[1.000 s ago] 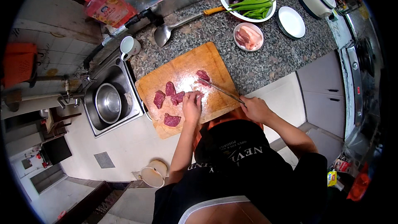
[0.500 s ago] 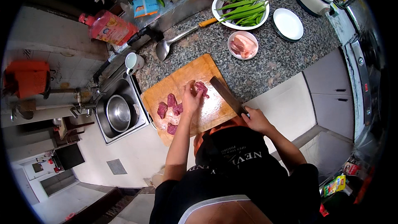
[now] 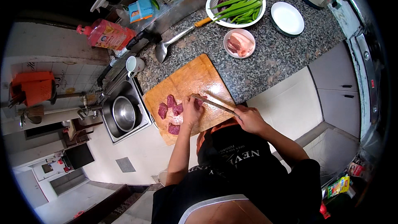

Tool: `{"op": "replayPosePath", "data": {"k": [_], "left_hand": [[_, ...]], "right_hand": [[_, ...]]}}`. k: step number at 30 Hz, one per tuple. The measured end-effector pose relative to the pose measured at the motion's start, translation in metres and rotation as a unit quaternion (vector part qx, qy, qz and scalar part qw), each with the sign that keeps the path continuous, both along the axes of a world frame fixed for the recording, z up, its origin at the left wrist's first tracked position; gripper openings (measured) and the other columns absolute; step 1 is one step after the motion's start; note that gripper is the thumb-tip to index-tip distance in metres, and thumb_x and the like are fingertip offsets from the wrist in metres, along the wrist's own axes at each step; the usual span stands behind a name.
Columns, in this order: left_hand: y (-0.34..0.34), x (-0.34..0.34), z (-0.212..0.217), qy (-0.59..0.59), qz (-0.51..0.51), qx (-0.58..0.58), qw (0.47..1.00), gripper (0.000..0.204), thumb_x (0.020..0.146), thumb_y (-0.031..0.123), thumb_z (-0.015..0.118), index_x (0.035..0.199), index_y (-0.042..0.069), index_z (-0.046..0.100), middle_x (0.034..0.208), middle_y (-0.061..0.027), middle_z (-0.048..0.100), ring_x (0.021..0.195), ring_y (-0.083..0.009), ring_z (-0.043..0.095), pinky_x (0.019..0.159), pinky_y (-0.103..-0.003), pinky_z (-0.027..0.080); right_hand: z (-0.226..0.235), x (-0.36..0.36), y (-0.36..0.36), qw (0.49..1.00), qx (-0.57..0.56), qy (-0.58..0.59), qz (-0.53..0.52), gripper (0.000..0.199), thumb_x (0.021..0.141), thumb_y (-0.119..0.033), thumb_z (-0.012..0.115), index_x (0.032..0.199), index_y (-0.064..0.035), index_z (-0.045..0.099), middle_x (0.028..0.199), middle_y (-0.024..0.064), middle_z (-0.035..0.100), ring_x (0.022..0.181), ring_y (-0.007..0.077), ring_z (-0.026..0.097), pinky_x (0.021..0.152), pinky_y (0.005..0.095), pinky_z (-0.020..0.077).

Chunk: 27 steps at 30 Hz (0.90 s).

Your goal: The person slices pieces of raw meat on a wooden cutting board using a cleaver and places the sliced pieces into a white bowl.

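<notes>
White lettering runs across the chest of my black garment [image 3: 224,143]. A printed label covers the front of the pink pump bottle [image 3: 108,34] at upper left. The blue-and-orange packet [image 3: 141,10] next to it also bears print, too small to tell. A yellow-and-green printed packet [image 3: 338,186] lies at lower right.

Right hand [image 3: 250,120]: closed around the handle of the knife [image 3: 217,105]. The blade points left across the cutting board [image 3: 182,79], its tip end beside my left fingers.

Left hand [image 3: 192,111]: partly closed, fingers bent against a red meat piece [image 3: 200,100] near the middle of the board. The blade partly covers this piece; I cannot tell whether the fingers pinch it or only press on it.

Four other meat pieces [image 3: 162,110] lie on the board: three grouped left of my left hand, one nearer my body, beside my left wrist.
</notes>
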<state>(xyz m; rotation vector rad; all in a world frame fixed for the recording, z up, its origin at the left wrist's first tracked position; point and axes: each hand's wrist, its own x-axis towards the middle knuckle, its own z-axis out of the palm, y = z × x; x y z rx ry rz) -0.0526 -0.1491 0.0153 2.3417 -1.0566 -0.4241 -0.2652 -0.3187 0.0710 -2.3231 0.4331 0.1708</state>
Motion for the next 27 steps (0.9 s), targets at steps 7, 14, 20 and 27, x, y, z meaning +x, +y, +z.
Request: {"op": "replayPosePath", "data": {"k": [7, 14, 20, 27], "left_hand": [[-0.028, -0.015, -0.003, 0.087, 0.141, -0.137, 0.977, 0.029, 0.072, -0.006, 0.058, 0.099, -0.002, 0.051, 0.088, -0.0128, 0.056, 0.084, -0.0253, 0.057, 0.076, -0.034, 0.049], [-0.055, -0.028, 0.023, 0.039, 0.147, 0.001, 0.988, 0.035, 0.073, 0.007, 0.064, 0.105, -0.001, 0.052, 0.092, -0.0135, 0.057, 0.082, -0.0215, 0.057, 0.074, -0.034, 0.047], [-0.03, -0.027, -0.015, 0.112, 0.275, -0.212, 0.931, 0.029, 0.082, 0.019, 0.058, 0.105, 0.0, 0.055, 0.097, -0.0115, 0.056, 0.086, -0.0215, 0.055, 0.078, -0.034, 0.044], [-0.006, -0.029, -0.003, 0.479, 0.353, -0.39, 0.702, 0.028, 0.087, 0.013, 0.055, 0.111, 0.0, 0.051, 0.096, -0.0054, 0.057, 0.086, -0.0167, 0.058, 0.079, -0.03, 0.048]], "right_hand": [[0.015, 0.007, -0.013, 1.0, 0.005, -0.015, 0.006, 0.016, 0.081, -0.015, 0.052, 0.094, -0.0064, 0.053, 0.074, 0.0154, 0.06, 0.067, 0.0355, 0.059, 0.06, 0.0472, 0.0466], [0.025, 0.005, -0.037, 0.997, 0.012, -0.058, 0.047, 0.011, 0.082, -0.011, 0.048, 0.092, -0.0067, 0.049, 0.07, 0.0171, 0.061, 0.064, 0.0367, 0.06, 0.053, 0.0477, 0.0471], [0.025, 0.002, -0.051, 0.989, 0.035, -0.106, 0.092, 0.013, 0.082, -0.011, 0.049, 0.094, -0.0083, 0.049, 0.071, 0.0156, 0.061, 0.064, 0.0354, 0.06, 0.053, 0.046, 0.0469], [0.027, 0.012, -0.052, 0.978, 0.132, -0.151, 0.065, 0.016, 0.081, -0.012, 0.055, 0.096, -0.006, 0.05, 0.065, 0.0152, 0.059, 0.055, 0.0339, 0.058, 0.048, 0.0422, 0.0457]]}}
